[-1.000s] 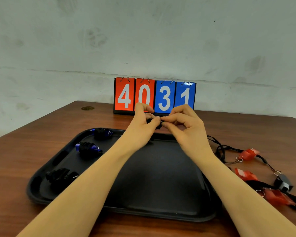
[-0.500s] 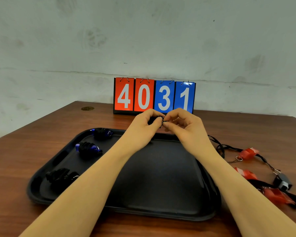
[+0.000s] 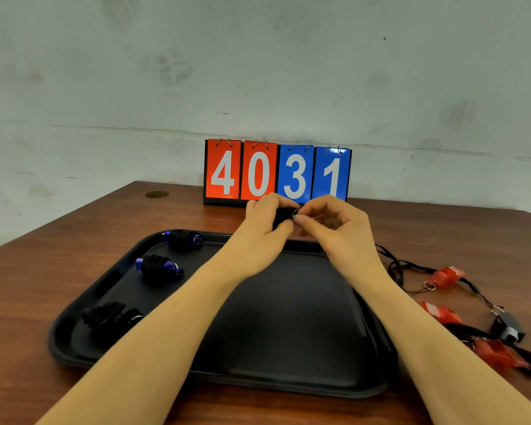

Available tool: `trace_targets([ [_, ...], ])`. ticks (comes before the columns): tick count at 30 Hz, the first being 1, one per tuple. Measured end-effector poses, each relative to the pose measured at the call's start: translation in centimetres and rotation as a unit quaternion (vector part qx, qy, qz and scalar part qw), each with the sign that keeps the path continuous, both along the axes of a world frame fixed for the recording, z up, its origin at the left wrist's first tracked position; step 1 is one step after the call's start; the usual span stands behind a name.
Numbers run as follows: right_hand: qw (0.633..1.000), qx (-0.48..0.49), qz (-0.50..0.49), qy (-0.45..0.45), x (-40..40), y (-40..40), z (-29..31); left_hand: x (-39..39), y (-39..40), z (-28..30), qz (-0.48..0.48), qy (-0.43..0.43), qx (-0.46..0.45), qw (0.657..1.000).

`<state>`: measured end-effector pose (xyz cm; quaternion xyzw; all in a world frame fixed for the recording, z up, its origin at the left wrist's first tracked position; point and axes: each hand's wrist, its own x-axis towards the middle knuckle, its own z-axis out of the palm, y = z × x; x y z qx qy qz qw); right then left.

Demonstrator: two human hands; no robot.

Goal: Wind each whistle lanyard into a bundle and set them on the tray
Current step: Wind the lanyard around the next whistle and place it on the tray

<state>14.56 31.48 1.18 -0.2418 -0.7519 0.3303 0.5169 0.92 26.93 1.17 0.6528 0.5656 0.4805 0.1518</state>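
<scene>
Both hands are raised above the far rim of the black tray [image 3: 288, 384], in front of the scoreboard [image 3: 278, 173] that reads 4031. The left hand [image 3: 262, 228] has its fingers and thumb curled round a small black bundle [image 3: 281, 217] of wound lanyard, most of it hidden in the grip. The right hand [image 3: 334, 225] meets it from the other side, thumb and forefinger pinching at a small metal ring [image 3: 295, 213] on the bundle's end; its other fingers are curled loosely. Three finished bundles lie along the tray's left side: a far bundle [image 3: 183, 239] with blue showing, a middle bundle [image 3: 158, 266] also with blue, and a near bundle [image 3: 111, 317] that is all black. On the wooden table [image 3: 43, 286] to the right of the tray lie loose whistles [image 3: 445, 276], three red and one grey, with their black cords [image 3: 396, 266] tangled together, well apart from both hands.
</scene>
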Motion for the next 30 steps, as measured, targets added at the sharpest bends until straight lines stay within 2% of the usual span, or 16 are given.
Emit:
trace_targets([
  [6,0.997,-0.059,-0.022,0.033,-0.2,0.4,-0.2,0.2,-0.3,0.2,0.016,0.041,0.019,0.999],
  [13,0.996,-0.069,-0.048,-0.037,-0.6,0.8,-0.5,-0.2,0.0,-0.2,0.045,0.148,0.041,0.987],
  [20,0.984,-0.024,-0.092,-0.151,-0.4,1.1,-0.7,-0.5,0.4,-0.6,0.049,0.186,0.054,0.980],
  [23,0.978,0.014,-0.115,-0.175,-0.3,1.1,-0.8,-0.5,0.4,-0.5,0.061,0.181,0.057,0.980],
  [27,0.971,0.049,-0.140,-0.186,-0.5,1.1,-0.7,-0.6,0.5,-0.3,0.106,0.133,0.070,0.983],
  [30,0.967,0.064,-0.145,-0.198,-0.8,0.8,-0.3,-0.9,0.6,0.0,0.141,0.138,0.067,0.978],
])
